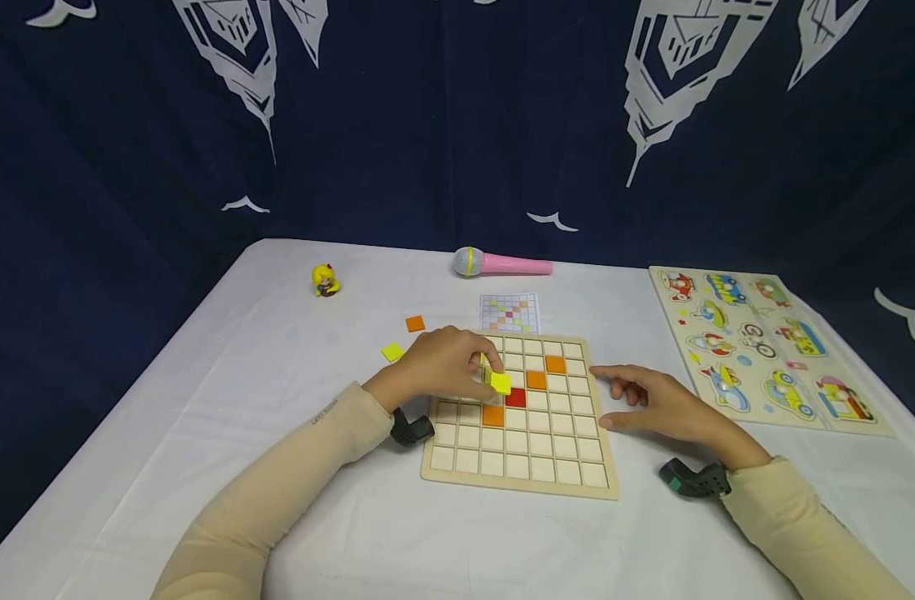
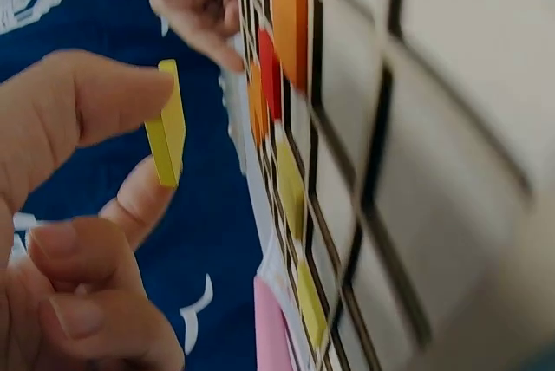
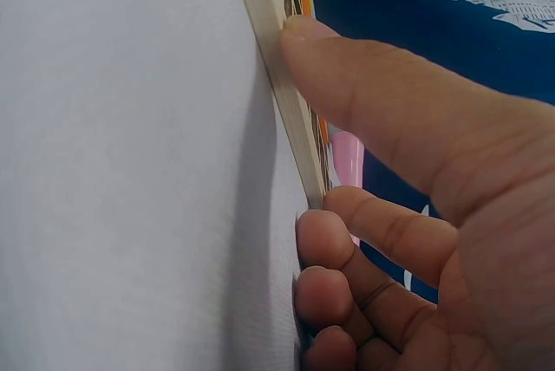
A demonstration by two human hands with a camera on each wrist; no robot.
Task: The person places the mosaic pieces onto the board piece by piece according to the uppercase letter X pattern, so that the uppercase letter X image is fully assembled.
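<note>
Left hand (image 1: 446, 367) pinches a yellow tile (image 1: 500, 382) just above the grid board (image 1: 519, 479). Right hand (image 1: 656, 404), fingers loosely curled and holding nothing, touches the board's right edge.

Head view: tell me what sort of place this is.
Probably a staged play or recording corner, not a lived-in room: a white-covered table backed by a dark blue printed cloth, laid out with toys such as a grid board, vehicle puzzle and pink toy microphone.
</note>
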